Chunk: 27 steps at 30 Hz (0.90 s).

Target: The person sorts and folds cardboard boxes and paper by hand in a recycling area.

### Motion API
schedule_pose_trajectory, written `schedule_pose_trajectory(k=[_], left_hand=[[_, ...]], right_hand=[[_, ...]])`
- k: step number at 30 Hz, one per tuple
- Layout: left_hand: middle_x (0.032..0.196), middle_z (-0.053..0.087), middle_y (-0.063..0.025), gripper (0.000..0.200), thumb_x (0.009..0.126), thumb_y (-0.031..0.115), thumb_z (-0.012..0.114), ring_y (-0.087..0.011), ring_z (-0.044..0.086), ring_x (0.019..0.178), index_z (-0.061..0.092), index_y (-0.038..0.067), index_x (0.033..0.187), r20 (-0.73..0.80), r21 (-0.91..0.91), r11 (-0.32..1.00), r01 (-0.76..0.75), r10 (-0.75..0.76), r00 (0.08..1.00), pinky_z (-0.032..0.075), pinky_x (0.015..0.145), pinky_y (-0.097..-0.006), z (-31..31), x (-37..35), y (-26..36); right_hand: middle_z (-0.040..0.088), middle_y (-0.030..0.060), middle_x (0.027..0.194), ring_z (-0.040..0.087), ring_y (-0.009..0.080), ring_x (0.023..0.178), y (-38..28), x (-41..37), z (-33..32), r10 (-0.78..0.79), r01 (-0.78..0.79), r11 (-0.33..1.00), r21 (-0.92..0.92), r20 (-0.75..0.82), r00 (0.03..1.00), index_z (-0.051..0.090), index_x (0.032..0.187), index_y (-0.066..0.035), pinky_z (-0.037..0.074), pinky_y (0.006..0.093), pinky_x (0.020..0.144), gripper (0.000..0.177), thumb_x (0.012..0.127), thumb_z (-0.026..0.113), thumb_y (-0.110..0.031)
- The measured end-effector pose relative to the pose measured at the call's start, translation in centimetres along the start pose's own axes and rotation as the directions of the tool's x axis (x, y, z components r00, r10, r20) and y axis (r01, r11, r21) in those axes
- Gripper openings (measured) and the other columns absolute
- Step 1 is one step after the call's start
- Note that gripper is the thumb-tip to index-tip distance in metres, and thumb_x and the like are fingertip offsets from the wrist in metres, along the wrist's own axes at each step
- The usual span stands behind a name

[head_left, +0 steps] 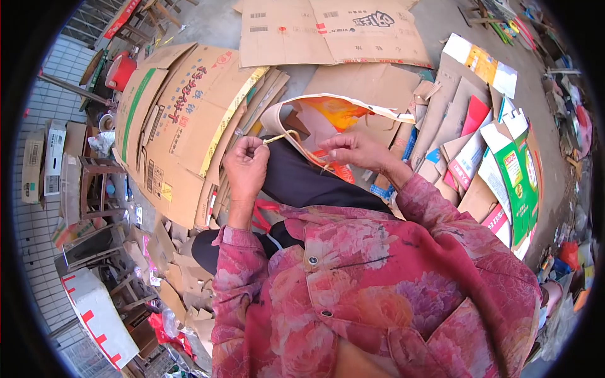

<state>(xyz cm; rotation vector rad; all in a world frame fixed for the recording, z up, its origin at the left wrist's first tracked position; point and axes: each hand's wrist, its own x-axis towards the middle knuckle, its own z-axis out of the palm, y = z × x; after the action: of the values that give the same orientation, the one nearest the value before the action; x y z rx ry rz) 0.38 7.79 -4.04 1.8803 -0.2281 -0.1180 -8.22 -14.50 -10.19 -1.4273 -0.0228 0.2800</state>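
My left hand (244,167) is closed in a pinch on a yellow cord (279,138). The cord stretches to the edge of an open white bag or carton with an orange print (340,112), which lies against my dark-trousered knee (296,176). My right hand (360,152) is over that rim, its thumb and fingertips brought together. What sits between those fingertips is too small to make out. Below them, a red-orange part (342,172) of the printed piece shows.
Stacked flattened cardboard boxes (183,120) stand at left, with another flat carton (334,38) ahead. A pile of cardboard with a green printed box (520,183) is on the right. Torn cardboard scraps (170,252), a wooden chair (97,186) and a red bucket (121,71) are at left.
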Motion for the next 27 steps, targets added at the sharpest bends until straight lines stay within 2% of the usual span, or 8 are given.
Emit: schedule_pose_trajectory(k=[4,6,13,17,21,24,26,27], left_hand=[[0.063,0.05,0.0043,0.006,0.073,0.005,0.055,-0.0016,0.042,0.054,0.057,-0.001,0.075,0.013,0.121,0.99,-0.066,0.065,0.998,0.036,0.05,-0.0163,0.1,0.2,-0.6],[0.062,0.05,0.0043,0.007,0.073,0.005,0.056,-0.0018,0.042,0.054,0.057,-0.001,0.075,0.01,0.175,0.982,-0.065,0.065,0.998,0.036,0.05,-0.0165,-0.1,0.4,-0.6],[0.063,0.051,0.0041,0.007,0.072,0.005,0.056,-0.0022,0.043,0.055,0.058,-0.001,0.076,0.052,0.023,0.998,0.067,-0.068,0.996,0.037,0.051,-0.0168,-0.8,0.8,-0.3],[0.064,0.051,0.0042,0.006,0.073,0.004,0.057,-0.0018,0.043,0.056,0.058,-0.001,0.076,0.058,0.07,0.997,0.036,-0.04,0.998,0.037,0.05,-0.0168,-0.4,0.8,-0.5],[0.063,0.052,0.0033,0.008,0.074,0.005,0.058,-0.0018,0.042,0.055,0.058,-0.001,0.077,0.051,0.114,0.993,0.029,-0.035,0.998,0.037,0.05,-0.0165,0.2,0.3,0.2],[0.068,0.056,-0.0026,0.011,0.072,0.004,0.059,-0.0084,0.048,0.054,0.058,0.001,0.083,0.02,0.241,0.962,-0.129,0.128,0.992,0.04,0.052,-0.0202,1.2,-1.1,0.8],[0.074,0.058,-0.0087,0.018,0.069,0.003,0.06,-0.0212,0.055,0.059,0.058,0.005,0.087,0.249,0.374,0.797,-0.474,0.406,0.88,0.043,0.055,-0.0277,2.2,-2.3,1.1],[0.075,0.057,-0.0083,0.023,0.069,0.003,0.06,-0.0227,0.055,0.062,0.058,0.009,0.091,0.347,0.43,0.733,-0.528,0.406,0.846,0.044,0.057,-0.0293,2.8,-2.6,1.6]], right_hand=[[0.058,0.0032,0.085,0.053,0.0094,0.072,1.1,-0.3,1.6,0.094,-0.091,0.995,0.038,-0.078,0.992,0.057,0.103,-0.001,0.046,0.022,0.064,0.032,0.08,0.057,-0.023],[0.056,0.0024,0.077,0.05,0.0087,0.066,1.9,0.0,2.2,0.306,-0.314,0.948,-0.045,-0.138,0.942,0.058,0.098,-0.001,0.044,0.0229,0.057,0.03,0.08,0.057,-0.024],[0.054,0.0023,0.068,0.048,0.0094,0.059,1.5,-0.1,2.0,0.426,-0.439,0.898,-0.028,-0.19,0.884,0.063,0.081,-0.003,0.041,0.0242,0.051,0.04,0.077,0.06,-0.042],[0.049,-0.0021,0.062,0.043,0.0053,0.055,1.5,-0.3,2.0,0.447,-0.453,0.891,-0.025,-0.127,0.886,0.059,0.076,-0.006,0.035,0.0182,0.048,0.034,0.077,0.061,-0.04],[0.05,-0.0021,0.063,0.043,0.0048,0.054,2.7,0.5,2.0,0.267,-0.249,0.937,0.245,-0.043,0.963,0.058,0.071,-0.005,0.035,0.0181,0.048,0.018,0.077,0.062,-0.022],[0.052,-0.0015,0.064,0.043,0.005,0.053,2.3,0.7,2.5,0.194,-0.167,0.947,0.273,-0.072,0.978,0.057,0.07,-0.003,0.036,0.018,0.048,0.013,0.077,0.059,-0.014],[0.051,-0.0016,0.062,0.042,0.0052,0.053,1.9,0.9,2.7,0.132,-0.107,0.96,0.26,-0.083,0.988,0.054,0.068,-0.003,0.035,0.0182,0.048,0.014,0.078,0.057,-0.013],[0.05,-0.0013,0.064,0.043,0.0054,0.055,1.7,1.1,2.7,0.082,-0.069,0.973,0.222,-0.051,0.995,0.053,0.072,-0.003,0.035,0.0185,0.049,0.013,0.08,0.056,-0.013]])
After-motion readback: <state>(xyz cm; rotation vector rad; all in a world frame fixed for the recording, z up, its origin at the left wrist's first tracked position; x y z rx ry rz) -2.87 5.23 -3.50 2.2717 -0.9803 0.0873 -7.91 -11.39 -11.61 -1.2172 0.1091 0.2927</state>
